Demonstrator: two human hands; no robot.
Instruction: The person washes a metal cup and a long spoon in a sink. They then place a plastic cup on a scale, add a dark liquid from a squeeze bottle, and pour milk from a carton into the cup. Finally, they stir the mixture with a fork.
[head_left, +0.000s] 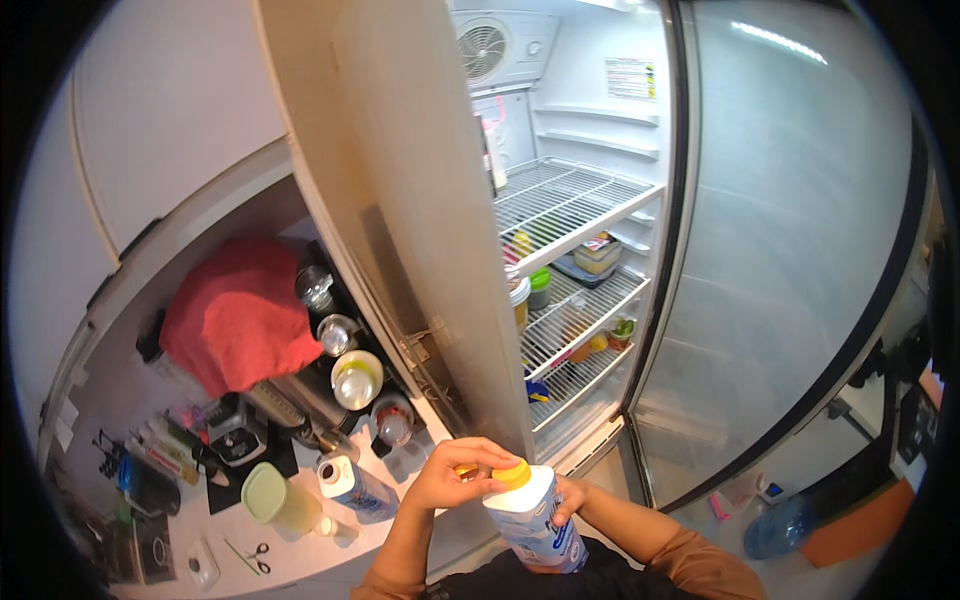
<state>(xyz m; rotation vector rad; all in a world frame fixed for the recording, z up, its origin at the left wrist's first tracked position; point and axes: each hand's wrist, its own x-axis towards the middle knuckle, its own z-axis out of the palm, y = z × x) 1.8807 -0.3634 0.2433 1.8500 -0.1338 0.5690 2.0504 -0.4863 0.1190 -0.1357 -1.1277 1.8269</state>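
A blue and white milk carton is held upright, slightly tilted, in front of my body. My right hand grips its side. The fingertips and thumb of my left hand close around the yellow screw cap on its top. Another small yellow piece shows inside my left hand, partly hidden by the fingers. On the counter to the left stands a similar carton, its spout uncapped. Beside that carton is a plastic container with a pale green lid.
An upright refrigerator with wire shelves stands ahead, its glass door swung open to the right. Scissors, several lidded jars and a red cloth occupy the counter. A large blue water bottle is low on the right.
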